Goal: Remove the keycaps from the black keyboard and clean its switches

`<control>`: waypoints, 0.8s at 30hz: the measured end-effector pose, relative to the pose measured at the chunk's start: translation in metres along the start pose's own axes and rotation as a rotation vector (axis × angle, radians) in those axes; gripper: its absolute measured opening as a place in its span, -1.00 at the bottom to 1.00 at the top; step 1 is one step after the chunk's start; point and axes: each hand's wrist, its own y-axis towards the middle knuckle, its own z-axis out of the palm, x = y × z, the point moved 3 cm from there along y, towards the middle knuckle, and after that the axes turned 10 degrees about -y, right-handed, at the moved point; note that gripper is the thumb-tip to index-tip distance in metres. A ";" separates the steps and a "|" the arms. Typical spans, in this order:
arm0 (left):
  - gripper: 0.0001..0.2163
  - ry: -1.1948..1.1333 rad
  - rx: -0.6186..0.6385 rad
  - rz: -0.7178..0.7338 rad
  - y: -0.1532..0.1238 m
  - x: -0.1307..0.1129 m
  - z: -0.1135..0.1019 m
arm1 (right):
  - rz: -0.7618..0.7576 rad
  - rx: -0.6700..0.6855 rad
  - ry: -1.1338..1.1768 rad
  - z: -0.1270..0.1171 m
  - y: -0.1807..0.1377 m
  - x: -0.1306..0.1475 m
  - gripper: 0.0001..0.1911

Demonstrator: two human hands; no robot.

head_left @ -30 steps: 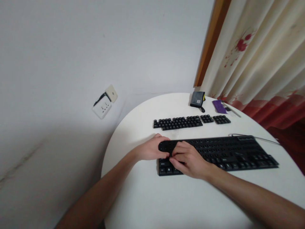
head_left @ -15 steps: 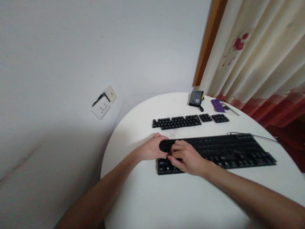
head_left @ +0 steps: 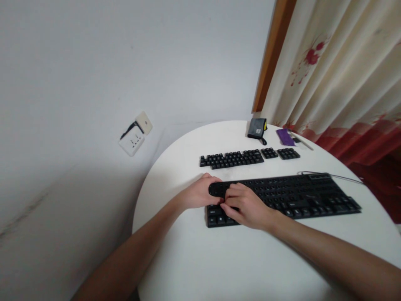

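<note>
Keyboard (head_left: 290,194) | left hand (head_left: 199,193) half-open around end | right hand (head_left: 247,205) beside, curled, grasp hidden | little moved, progress seems slight

Keyboard (head_left: 282,189) partly hidden by hands (head_left: 247,205), curtain (head_left: 341,67) cut off

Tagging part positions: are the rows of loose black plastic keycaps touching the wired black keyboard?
No, a strip of white round table separates the loose keycaps from the wired keyboard.

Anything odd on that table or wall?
Yes: loose keycaps lie in rows behind the keyboard, whose far rows look stripped. On the wall, a dark patch, perhaps a gap, shows between socket and beige plate.
</note>
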 end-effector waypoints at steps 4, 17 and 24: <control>-0.70 0.037 0.028 0.016 0.003 0.001 0.002 | 0.009 0.027 -0.012 0.001 0.000 0.000 -0.67; -0.77 0.078 -0.465 -0.056 0.013 0.031 -0.012 | 0.247 -0.069 -0.013 -0.005 0.000 -0.007 -0.76; -0.73 0.256 -0.494 -0.027 0.019 0.037 -0.014 | 0.514 0.083 -0.215 -0.005 0.027 -0.034 -0.58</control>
